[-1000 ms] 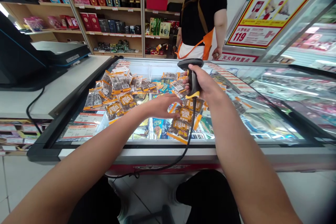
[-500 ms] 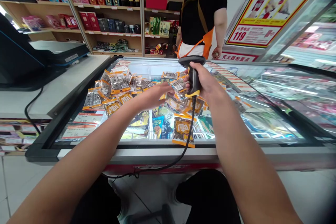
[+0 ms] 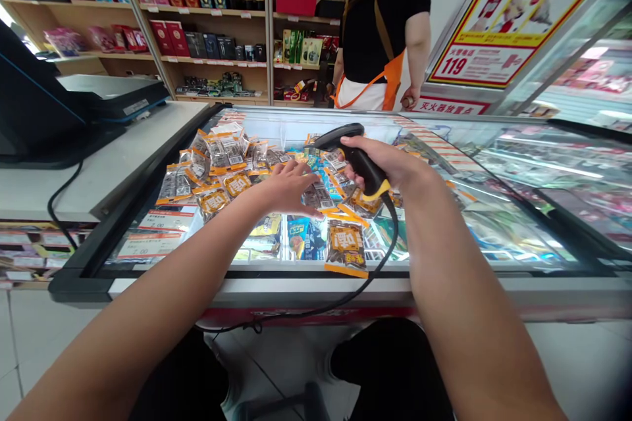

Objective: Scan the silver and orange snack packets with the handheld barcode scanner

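Observation:
My right hand (image 3: 390,161) grips a black barcode scanner (image 3: 365,168) with yellow trim. The scanner's head tilts to the left, above the snack packets, and its cable curves down over the front edge. Fingers spread, my left hand (image 3: 291,189) hovers palm down over the packets, to the left of the scanner. Beside its thumb lies a packet with a printed back (image 3: 316,196), partly hidden. An orange-and-brown snack packet (image 3: 345,247) lies near the front edge. More such packets (image 3: 226,150) are heaped at the left on the glass top.
Below me is a glass-topped chest freezer (image 3: 316,284) with a pale front rim. A counter (image 3: 143,154) bearing a dark machine (image 3: 37,105) adjoins on the left. Across the freezer stands a person (image 3: 380,33) in an orange-strapped apron, before stocked shelves (image 3: 217,66).
The scanner has turned from upright to tilted, its head swinging left. My left hand has moved slightly left, and its fingers have spread away from the packets.

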`<move>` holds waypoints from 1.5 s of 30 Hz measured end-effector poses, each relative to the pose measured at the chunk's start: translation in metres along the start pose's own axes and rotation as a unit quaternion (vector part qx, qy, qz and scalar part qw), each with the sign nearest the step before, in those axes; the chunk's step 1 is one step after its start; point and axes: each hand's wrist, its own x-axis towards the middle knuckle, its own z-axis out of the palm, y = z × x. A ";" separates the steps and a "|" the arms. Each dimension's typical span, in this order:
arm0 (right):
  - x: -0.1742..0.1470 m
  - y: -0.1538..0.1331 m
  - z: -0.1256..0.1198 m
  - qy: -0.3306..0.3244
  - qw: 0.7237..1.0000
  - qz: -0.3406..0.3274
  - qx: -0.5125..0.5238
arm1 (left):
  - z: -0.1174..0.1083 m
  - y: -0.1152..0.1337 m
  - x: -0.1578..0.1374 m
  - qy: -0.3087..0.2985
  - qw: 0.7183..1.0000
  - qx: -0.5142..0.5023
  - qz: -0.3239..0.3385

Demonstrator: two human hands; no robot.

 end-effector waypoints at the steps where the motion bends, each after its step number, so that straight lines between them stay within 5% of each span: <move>1: 0.000 0.000 -0.001 0.003 1.000 0.001 -0.001 | 0.002 0.000 0.002 0.005 1.000 0.011 -0.007; 12: -0.012 -0.002 0.001 -0.016 0.990 0.090 -0.104 | 0.016 -0.022 0.015 0.108 0.984 0.094 -0.104; 23: -0.005 0.001 0.002 -0.031 0.993 0.054 -0.098 | 0.021 -0.020 0.021 0.145 0.976 0.105 -0.120; 30: 0.001 -0.002 0.004 0.086 0.996 0.007 -0.030 | 0.017 -0.025 0.018 0.191 0.958 0.111 -0.184; 33: 0.006 -0.002 -0.001 0.119 0.992 -0.016 0.029 | -0.001 -0.009 0.007 0.183 0.971 0.082 -0.131; 36: 0.009 -0.001 -0.007 0.132 0.986 -0.054 0.083 | -0.020 0.023 -0.008 0.058 0.996 -0.056 0.036; 38: 0.010 -0.001 -0.010 0.142 0.982 -0.067 0.103 | -0.025 0.046 -0.016 -0.028 0.970 -0.166 0.176; 40: 0.010 -0.001 -0.011 0.146 0.980 -0.068 0.114 | -0.022 0.064 -0.021 -0.057 0.951 -0.184 0.243; 45: 0.007 -0.003 -0.006 0.145 0.979 -0.066 0.126 | -0.007 0.072 -0.022 -0.037 0.966 -0.089 0.240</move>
